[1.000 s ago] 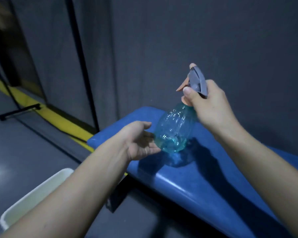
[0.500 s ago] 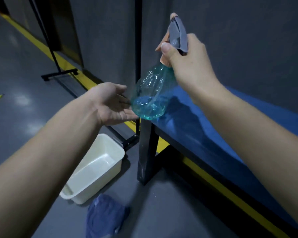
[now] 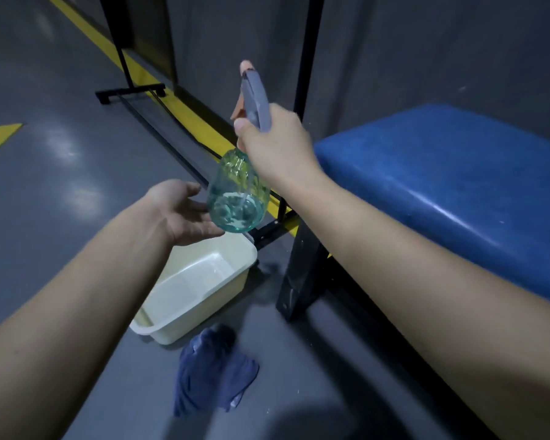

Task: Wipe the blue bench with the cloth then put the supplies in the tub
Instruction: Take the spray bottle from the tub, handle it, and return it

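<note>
My right hand (image 3: pixel 277 144) gripped the sprayer (image 3: pixel 240 198) by its neck; my left hand (image 3: pixel 181 214), spread open, cupped beneath it, above the tub (image 3: pixel 204 293).

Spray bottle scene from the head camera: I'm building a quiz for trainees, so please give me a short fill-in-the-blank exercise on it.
1. The right hand grips the spray bottle by its ____.
2. The open left hand is cupped under the bottle's ____.
3. The blue cloth lies crumpled on the ____.
4. The cream tub stands left of the ____ bench.

Missing words: trigger head; base; floor; blue
</note>
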Demonstrator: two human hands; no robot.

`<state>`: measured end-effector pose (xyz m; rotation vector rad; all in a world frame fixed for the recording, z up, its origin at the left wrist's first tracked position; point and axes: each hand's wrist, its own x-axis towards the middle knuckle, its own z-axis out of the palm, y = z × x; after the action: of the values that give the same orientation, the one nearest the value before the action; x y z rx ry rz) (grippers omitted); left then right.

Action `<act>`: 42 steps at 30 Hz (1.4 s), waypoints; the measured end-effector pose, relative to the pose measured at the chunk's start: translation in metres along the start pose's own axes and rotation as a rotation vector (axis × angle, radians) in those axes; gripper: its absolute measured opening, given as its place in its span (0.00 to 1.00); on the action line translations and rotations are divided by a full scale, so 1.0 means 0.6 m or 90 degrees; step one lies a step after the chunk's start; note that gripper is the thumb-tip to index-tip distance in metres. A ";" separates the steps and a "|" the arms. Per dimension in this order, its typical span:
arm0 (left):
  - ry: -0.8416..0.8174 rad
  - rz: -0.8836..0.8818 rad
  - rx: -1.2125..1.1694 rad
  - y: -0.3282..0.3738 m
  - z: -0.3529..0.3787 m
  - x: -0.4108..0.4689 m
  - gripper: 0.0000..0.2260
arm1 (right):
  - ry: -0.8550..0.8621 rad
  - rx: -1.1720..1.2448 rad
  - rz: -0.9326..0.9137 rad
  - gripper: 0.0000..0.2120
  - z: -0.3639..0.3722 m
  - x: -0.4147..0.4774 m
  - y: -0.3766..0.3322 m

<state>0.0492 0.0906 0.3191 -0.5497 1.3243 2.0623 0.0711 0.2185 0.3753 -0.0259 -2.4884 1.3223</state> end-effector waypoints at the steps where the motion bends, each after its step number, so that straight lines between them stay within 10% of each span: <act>1: 0.024 -0.008 -0.014 -0.005 -0.014 0.022 0.17 | -0.031 -0.024 0.021 0.06 0.015 0.003 0.009; 13: 0.215 -0.074 -0.048 -0.089 -0.133 0.233 0.09 | -0.109 -0.082 0.166 0.05 0.211 0.016 0.164; 22: 0.176 -0.063 -0.024 -0.138 -0.177 0.291 0.18 | -0.146 -0.109 0.231 0.19 0.279 0.023 0.244; 25: 0.152 -0.075 -0.055 -0.146 -0.184 0.303 0.21 | -0.169 -0.143 0.236 0.06 0.290 0.027 0.258; 42: 0.141 -0.093 -0.051 -0.143 -0.193 0.316 0.19 | -0.236 -0.172 0.278 0.10 0.338 0.032 0.305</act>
<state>-0.0264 0.0635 0.0948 -0.9055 1.2867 1.9844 -0.0301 0.1633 0.1271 -0.4477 -3.0935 1.2170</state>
